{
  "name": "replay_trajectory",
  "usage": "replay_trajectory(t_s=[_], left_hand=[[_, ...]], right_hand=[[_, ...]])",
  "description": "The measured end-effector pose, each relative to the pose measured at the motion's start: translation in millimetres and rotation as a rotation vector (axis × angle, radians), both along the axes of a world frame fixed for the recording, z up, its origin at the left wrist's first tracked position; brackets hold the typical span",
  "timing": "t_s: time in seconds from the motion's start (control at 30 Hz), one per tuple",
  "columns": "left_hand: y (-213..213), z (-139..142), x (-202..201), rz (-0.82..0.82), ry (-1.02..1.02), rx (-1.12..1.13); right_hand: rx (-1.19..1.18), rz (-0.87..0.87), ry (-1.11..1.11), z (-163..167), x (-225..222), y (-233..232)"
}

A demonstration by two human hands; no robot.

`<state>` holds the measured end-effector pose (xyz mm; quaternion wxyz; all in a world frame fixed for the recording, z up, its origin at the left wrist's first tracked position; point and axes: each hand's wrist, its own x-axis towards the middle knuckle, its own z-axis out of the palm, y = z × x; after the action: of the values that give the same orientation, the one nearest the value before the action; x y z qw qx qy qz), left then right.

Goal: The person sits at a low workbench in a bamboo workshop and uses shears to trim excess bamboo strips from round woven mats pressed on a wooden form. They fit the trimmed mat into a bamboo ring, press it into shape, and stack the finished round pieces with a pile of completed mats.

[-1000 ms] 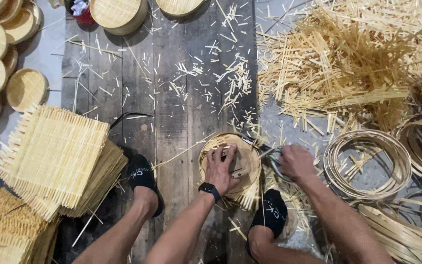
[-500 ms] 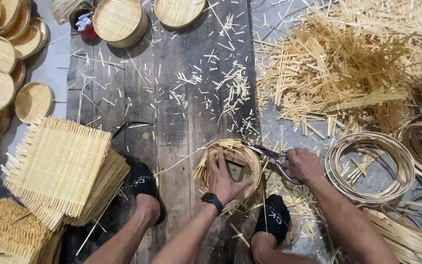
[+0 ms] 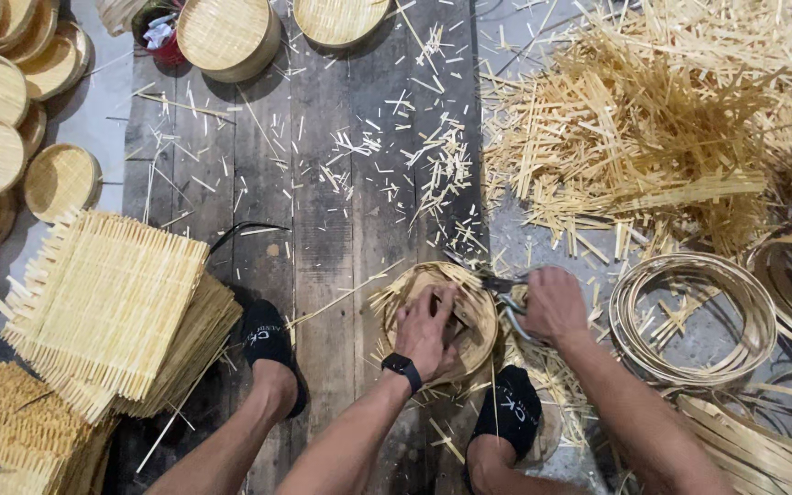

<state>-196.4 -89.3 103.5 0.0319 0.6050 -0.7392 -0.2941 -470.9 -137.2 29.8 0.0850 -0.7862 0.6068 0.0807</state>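
Bamboo tray [image 3: 442, 321] lay under the left hand [image 3: 428, 330], its fingers spread flat on the weave. The right hand [image 3: 552, 304], just beside the rim, had its fingers closed around shears [image 3: 506, 291].

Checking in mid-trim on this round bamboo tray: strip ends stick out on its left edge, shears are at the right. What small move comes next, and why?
Probably turn the tray a little under the left hand, bringing the untrimmed strip ends toward the shears. The right hand holds the shears at the tray's upper right rim, while ragged ends jut out on the left side, away from the blades.
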Motion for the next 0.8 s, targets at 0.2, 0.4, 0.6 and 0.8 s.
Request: replay_trajectory(t_s=[0.2,0.4,0.6,0.8], left_hand=[[-5,-2,5,-0.1,-0.027,0.048],[-16,2,14,-0.296,-0.08,0.098],[-6,2,-6,0.048,0.07,0.017],[6,-10,-25,0.167,0.044,-0.068]], right_hand=[[0.231,0.024,0.052,8,-2,-11],[0.26,0.019,0.128,25,11,-19],[0.211,0.042,0.101,21,2,-21],[0.145,0.013,0.035,16,11,-16]])
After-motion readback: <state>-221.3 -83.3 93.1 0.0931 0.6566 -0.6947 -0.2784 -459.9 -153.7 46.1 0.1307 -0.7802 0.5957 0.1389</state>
